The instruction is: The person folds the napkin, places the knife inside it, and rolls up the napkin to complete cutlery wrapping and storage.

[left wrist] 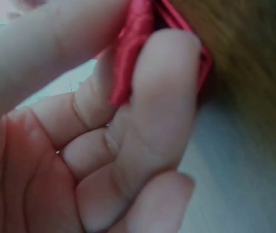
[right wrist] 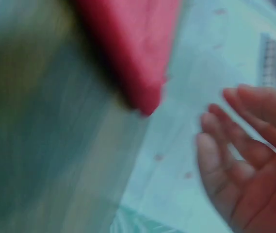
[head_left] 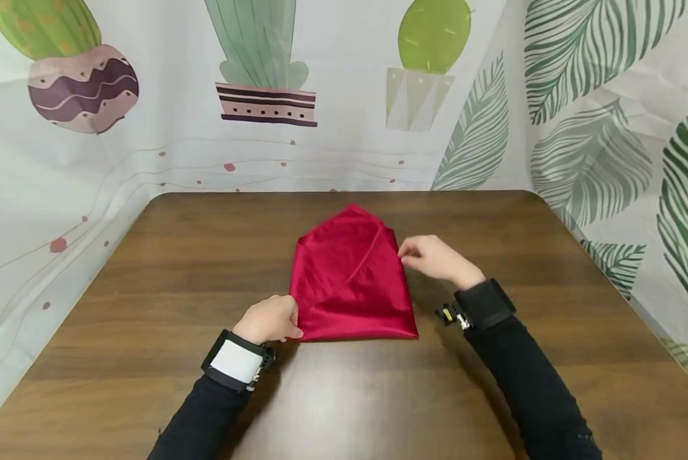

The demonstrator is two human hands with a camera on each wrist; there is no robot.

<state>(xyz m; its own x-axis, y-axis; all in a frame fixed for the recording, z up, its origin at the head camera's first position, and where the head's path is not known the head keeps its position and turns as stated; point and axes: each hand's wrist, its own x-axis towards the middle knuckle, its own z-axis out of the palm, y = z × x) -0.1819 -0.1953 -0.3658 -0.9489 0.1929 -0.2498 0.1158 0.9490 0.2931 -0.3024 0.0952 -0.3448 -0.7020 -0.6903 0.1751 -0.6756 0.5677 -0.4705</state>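
Observation:
A shiny red satin cloth (head_left: 349, 275) lies folded on the table, its top end coming to a point and its bottom edge straight. At its lower left corner my left hand (head_left: 271, 319) pinches the edge. In the left wrist view a bunched fold of the cloth (left wrist: 128, 63) shows between the fingers (left wrist: 164, 87). My right hand (head_left: 435, 259) is beside the cloth's upper right edge. Seen from the right wrist, that hand (right wrist: 254, 160) has loosely bent fingers with nothing between them, apart from the cloth's corner (right wrist: 145, 92).
The brown wooden table (head_left: 194, 255) has rounded far corners. Behind and around it hangs a white curtain (head_left: 355, 153) printed with cacti and leaves. Both wrists carry black straps with small devices; the left strap (head_left: 237, 361) has a white patch.

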